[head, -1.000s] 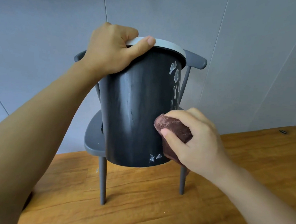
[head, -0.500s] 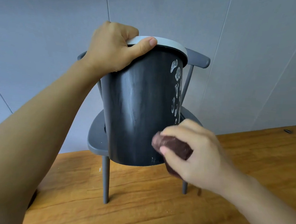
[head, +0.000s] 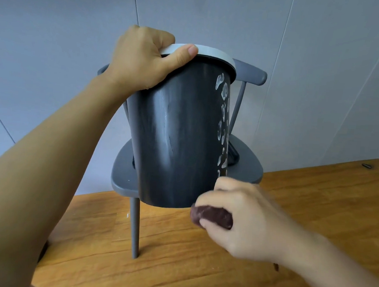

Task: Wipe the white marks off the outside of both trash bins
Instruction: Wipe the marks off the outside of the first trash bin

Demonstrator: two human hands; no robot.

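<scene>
- The trash bin (head: pixel 180 138) rests on the seat of a small grey chair (head: pixel 247 169), tilted, its lower front edge overhanging the seat's front edge.
- The left hand (head: pixel 140 58) grips the pale rim ring (head: pixel 216 55), thumb over the outside, fingers curled over the top.
- The right hand (head: pixel 241 217) is closed around a wadded brown cloth (head: pixel 213 217), just beside the bin's bottom right corner; contact with the wall cannot be confirmed.
- White marks (head: pixel 223 123) run down the bin's right flank; the facing wall shows only faint smears.
- Handling, judged: the bin looks like light, stiff, smooth plastic, apt to slip or turn under wiping pressure. Hold at the rim, as now.
- Obstruction, judged: the chair's backrest and spindles stand close behind the marked flank and limit cloth access.
- The chair stands on a wooden floor (head: pixel 313 206) near the grey wall (head: pixel 57 46).
</scene>
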